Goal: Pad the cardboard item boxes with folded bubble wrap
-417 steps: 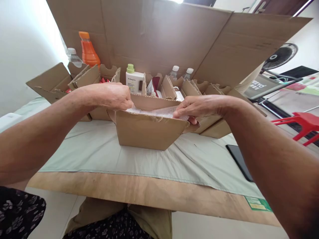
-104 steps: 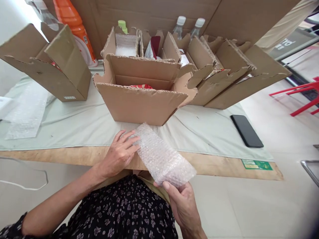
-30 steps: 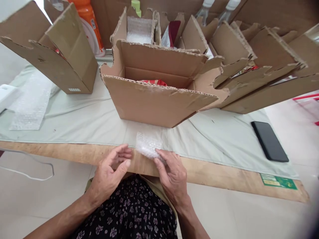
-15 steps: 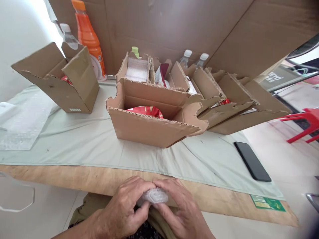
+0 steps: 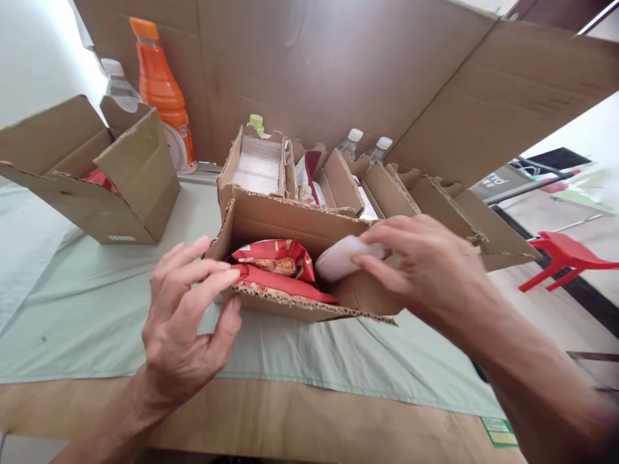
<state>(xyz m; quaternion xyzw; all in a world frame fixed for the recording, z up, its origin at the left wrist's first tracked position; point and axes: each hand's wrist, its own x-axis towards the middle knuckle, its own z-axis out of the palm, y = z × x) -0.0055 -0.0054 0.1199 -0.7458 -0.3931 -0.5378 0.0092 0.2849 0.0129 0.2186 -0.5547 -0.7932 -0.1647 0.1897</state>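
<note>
An open cardboard box (image 5: 358, 296) stands on the cloth in front of me, with red snack packets (image 5: 278, 258) inside on its left side. My left hand (image 5: 188, 316) holds the box's front left rim, thumb outside and fingertips over the edge by the red packets. In my right hand (image 5: 411, 258), between thumb and fingers, is a whitish bubble-wrapped bundle (image 5: 341, 258). That bundle is partly down in the box's right side, beside the packets. What the wrap covers cannot be made out.
Another open box (image 5: 140, 187) stands at the left, near an orange drink bottle (image 5: 167, 90) and a clear bottle (image 5: 118, 87). Several open boxes (image 5: 338, 183) line the back, before a tall cardboard panel (image 5: 338, 64). A red stool (image 5: 561, 254) stands at right.
My hands have parted and moved forward from the table edge. The right has carried the wrapped bundle into the box; the left has taken hold of the box's rim. The view has shifted.
</note>
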